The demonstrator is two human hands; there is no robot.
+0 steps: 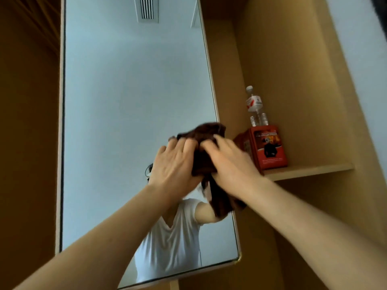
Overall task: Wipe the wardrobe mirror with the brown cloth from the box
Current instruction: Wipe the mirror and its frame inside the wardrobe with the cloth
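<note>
The tall wardrobe mirror (134,91) fills the left and middle of the head view, framed in light wood. A dark brown cloth (206,155) is bunched in front of the mirror's right edge, with a tail hanging down below my hands. My left hand (176,164) grips the cloth's left side with curled fingers. My right hand (228,162) holds its right side from above. Both arms reach up from the bottom of the view. Whether the cloth touches the glass is unclear.
A red box (267,147) stands on a wooden shelf (310,170) right of the mirror, with plastic water bottles (254,105) behind it. Wardrobe panels rise on both sides. The mirror reflects a person in a white shirt and a ceiling vent.
</note>
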